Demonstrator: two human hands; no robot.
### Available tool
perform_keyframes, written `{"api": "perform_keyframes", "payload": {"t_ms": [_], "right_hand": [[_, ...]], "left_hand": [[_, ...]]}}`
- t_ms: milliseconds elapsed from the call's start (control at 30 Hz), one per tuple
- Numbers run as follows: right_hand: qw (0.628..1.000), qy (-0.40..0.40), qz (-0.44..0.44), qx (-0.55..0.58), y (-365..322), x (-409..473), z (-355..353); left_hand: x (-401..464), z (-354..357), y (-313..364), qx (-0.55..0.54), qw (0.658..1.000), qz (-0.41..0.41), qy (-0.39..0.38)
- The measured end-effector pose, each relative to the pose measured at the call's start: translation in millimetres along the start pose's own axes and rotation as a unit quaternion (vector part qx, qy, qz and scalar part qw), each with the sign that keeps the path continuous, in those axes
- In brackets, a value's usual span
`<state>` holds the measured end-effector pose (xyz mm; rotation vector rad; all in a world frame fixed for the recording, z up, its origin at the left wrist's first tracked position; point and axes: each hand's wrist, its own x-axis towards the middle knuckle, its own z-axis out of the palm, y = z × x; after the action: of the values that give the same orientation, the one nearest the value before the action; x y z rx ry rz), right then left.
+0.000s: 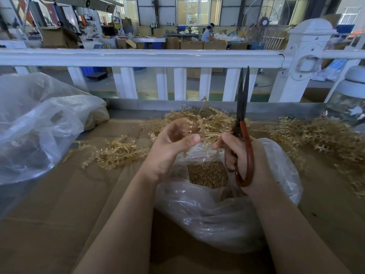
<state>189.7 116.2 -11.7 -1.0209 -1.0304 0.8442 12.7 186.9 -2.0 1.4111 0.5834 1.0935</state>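
Our right hand [254,161] is wrapped around the red handles of the scissors [244,107], blades upright and nearly together, and its forefinger touches one end of a golden sprig [207,134]. Our left hand [169,147] is half curled, and its thumb and fingertips seem to pinch the other end, though blur hides the contact. The sprig hangs between both hands, above the clear bag [217,214] of cut pieces [207,174].

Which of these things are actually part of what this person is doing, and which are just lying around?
In use:
scissors in the right hand
gold sprig above the bag
clear bag of small gold bits
sprig piles behind

Just lying about:
big plastic bag at left
white railing
fan
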Motion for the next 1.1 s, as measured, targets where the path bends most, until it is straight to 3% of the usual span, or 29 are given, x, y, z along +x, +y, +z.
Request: {"api": "perform_keyframes", "payload": {"t_ms": [200,567,767,967,1100], "right_hand": [[1.0,-0.022,-0.01,0.017,4,1,-4],[1.0,-0.002,-0.015,0.016,4,1,-3],[1.0,0.008,-0.019,-0.012,2,0,3],[0.999,0.041,-0.012,0.002,-1,2,2],[0.994,0.08,-0.023,-0.067,-1,1,6]], "left_hand": [[-4,7,2,0.028,0.998,0.012,-0.062],[-2,8,1,0.004,0.994,-0.063,-0.093],[-3,13,4,-0.002,0.995,-0.085,-0.058],[-2,9,6,-0.102,0.984,-0.137,-0.041],[-2,9,7,-0.156,0.977,-0.145,0.002]]}}
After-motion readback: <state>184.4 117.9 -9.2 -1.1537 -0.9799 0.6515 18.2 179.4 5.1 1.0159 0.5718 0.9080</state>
